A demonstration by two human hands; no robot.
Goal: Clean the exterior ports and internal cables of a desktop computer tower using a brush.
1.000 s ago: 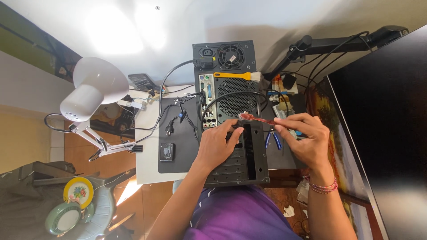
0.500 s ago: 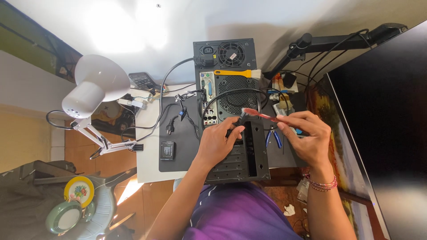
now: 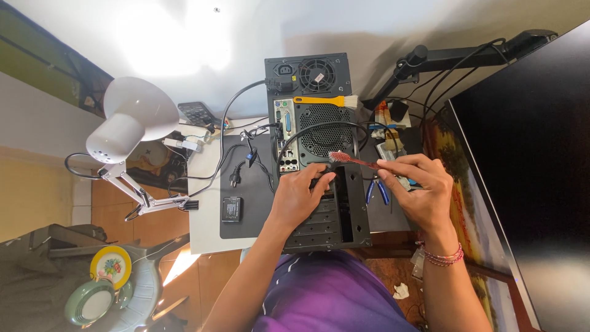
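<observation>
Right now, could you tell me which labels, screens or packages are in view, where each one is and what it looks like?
Monitor: right edge of the desk, large dark rectangle, screen off.
Sticker: on the fan grille at the top of the computer case, small, white, tilted.
Small device: on the dark mat left of the case, black rectangle with a pale label face.
Calculator: behind the lamp, dark, keys facing up.
No packages visible.

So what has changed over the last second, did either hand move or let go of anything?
Hardly anything. The right hand keeps its grip on the red toothbrush, bristles over the back panel of the computer case; its head may have shifted a touch, too slight to tell which way. The left hand stays pressed on the case by the slots. The yellow-handled brush and white lamp lie as before.
</observation>
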